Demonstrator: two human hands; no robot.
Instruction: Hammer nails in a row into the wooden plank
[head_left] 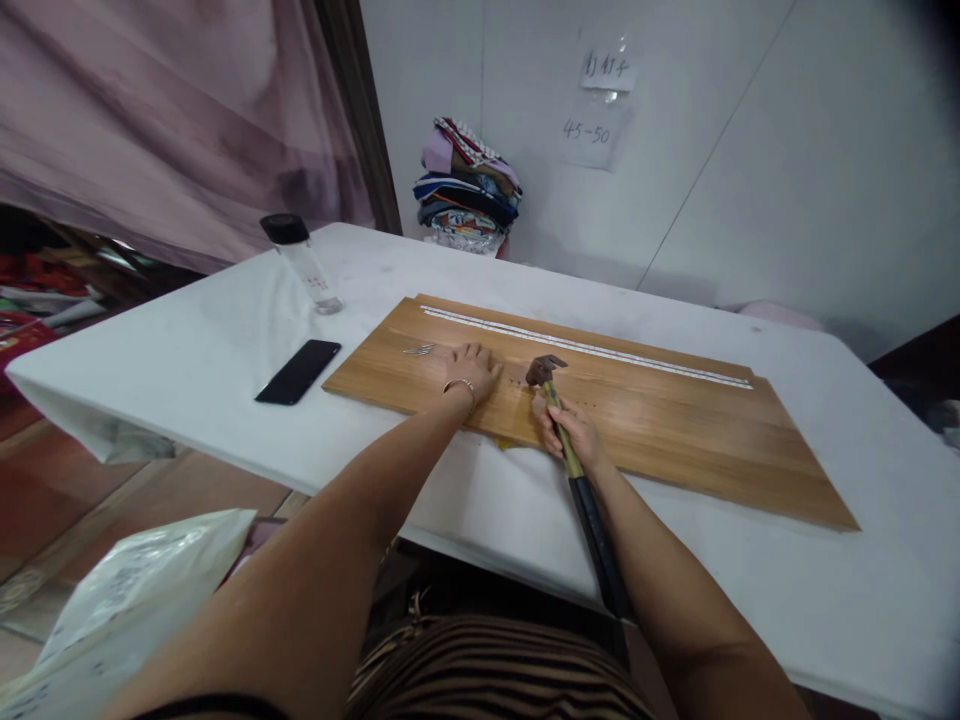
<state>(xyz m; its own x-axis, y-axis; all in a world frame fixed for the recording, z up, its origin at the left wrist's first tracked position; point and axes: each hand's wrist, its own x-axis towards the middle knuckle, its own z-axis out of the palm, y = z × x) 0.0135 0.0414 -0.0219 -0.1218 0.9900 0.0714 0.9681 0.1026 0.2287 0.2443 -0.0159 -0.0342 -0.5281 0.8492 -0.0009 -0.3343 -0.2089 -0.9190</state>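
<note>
My right hand (568, 425) is wrapped round the handle of a claw hammer (574, 465), close below its rusty head. The black grip end points back toward my body, and the head is over the wooden board (690, 430). My left hand (472, 368) lies on the board with its fingers stretched out, left of the hammer. Beside its fingertips, to the left, rests a small group of nails (420, 350). Several small dark spots (517, 382) show in the board between my hands, and a few more lie right of the hammer; I cannot tell whether they are nail heads or holes.
Two pale strips (585, 346) run along the board's far side. On the white-covered table (225, 330), a black phone (298, 371) and a clear bottle (306, 265) stand left of the board. Folded clothes (469, 190) are piled against the wall. A white bag (142, 590) sits at lower left.
</note>
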